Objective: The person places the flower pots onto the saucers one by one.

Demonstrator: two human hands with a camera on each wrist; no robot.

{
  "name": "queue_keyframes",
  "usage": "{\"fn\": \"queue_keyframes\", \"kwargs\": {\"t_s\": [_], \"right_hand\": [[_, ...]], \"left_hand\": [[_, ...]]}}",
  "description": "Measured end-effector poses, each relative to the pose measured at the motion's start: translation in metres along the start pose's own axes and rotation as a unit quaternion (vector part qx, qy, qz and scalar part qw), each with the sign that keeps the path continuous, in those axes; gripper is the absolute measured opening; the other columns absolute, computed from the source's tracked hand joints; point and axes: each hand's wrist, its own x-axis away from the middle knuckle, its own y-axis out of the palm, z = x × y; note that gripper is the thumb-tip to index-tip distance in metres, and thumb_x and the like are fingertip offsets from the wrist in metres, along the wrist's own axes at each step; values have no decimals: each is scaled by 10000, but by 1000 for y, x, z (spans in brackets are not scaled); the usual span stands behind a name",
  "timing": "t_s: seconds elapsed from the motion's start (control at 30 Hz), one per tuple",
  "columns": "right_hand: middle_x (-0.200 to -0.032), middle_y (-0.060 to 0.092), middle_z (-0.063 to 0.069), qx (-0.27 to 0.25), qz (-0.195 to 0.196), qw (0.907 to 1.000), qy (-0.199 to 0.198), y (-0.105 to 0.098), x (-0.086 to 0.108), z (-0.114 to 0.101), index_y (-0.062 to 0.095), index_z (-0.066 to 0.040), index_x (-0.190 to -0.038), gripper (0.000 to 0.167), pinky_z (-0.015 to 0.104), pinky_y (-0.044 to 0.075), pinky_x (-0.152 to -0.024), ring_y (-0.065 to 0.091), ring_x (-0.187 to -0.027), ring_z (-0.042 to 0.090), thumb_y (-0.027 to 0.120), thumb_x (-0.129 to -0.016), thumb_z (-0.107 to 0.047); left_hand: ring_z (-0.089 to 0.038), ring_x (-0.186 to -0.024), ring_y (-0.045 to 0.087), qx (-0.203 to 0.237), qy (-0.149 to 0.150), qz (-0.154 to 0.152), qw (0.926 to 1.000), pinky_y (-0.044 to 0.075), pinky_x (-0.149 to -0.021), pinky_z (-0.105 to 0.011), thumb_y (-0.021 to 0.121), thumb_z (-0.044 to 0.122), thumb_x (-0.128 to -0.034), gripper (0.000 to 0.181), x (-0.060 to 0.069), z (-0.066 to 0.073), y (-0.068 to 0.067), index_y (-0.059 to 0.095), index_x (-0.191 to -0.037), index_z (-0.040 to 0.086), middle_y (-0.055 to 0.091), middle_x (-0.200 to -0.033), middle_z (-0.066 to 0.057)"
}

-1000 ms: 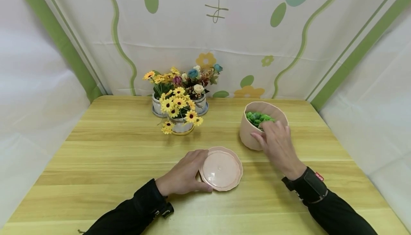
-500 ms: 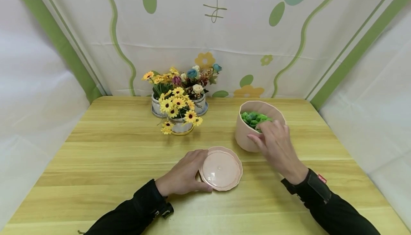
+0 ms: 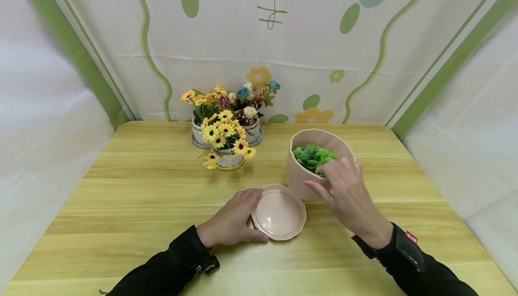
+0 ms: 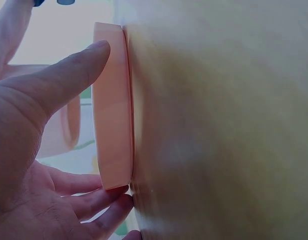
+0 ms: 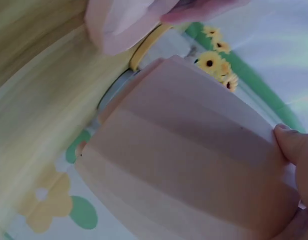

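Note:
My right hand (image 3: 355, 201) grips the near rim of a pale pink fluted flowerpot (image 3: 298, 179), thumb outside and fingers inside. Green leafy foliage (image 3: 310, 157) fills part of the pot. In the right wrist view the flowerpot (image 5: 189, 155) looks raised off the table, its base to the left. A shallow pink saucer (image 3: 279, 213) lies on the table, held at its left edge by my left hand (image 3: 232, 222). The left wrist view shows the thumb against the rim of the saucer (image 4: 112, 115) and fingers at its other side. The pot's base is partly hidden behind the saucer in the head view.
Three potted artificial flowers stand together left of the pot: a yellow daisy pot (image 3: 229, 157) in front, another yellow one (image 3: 197, 132) and a mixed-colour one (image 3: 252, 129) behind. A printed fabric backdrop (image 3: 315, 53) hangs along the back edge of the wooden table (image 3: 133, 188).
The flowerpot has moved left and toward me with my right hand, right up to the saucer. My left hand and the saucer have stayed in place.

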Motion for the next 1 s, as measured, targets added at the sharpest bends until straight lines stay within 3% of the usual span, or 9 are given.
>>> {"fn": "queue_keyframes", "kwargs": {"t_s": [0.37,1.0], "right_hand": [[-806,523,-25,-309,-287,9991,-78,-7,3,-23,632,-81,-962,512,294,199,-773,412,-818,179,474,-1068,-556],[-818,454,-60,-468,-385,9965,-571,-1,12,-42,614,-131,-946,429,265,196,-803,357,-816,142,493,-1074,-522]], "left_hand": [[-347,-1454,444,-85,158,102,9998,389,-1213,-576,926,457,-795,1058,1,-2,0,377,-1595,33,495,-1565,-161],[-324,-1492,427,-66,326,179,9993,364,-1237,-573,924,449,-799,1087,0,-3,0,328,-1632,87,482,-1595,-121]]}}
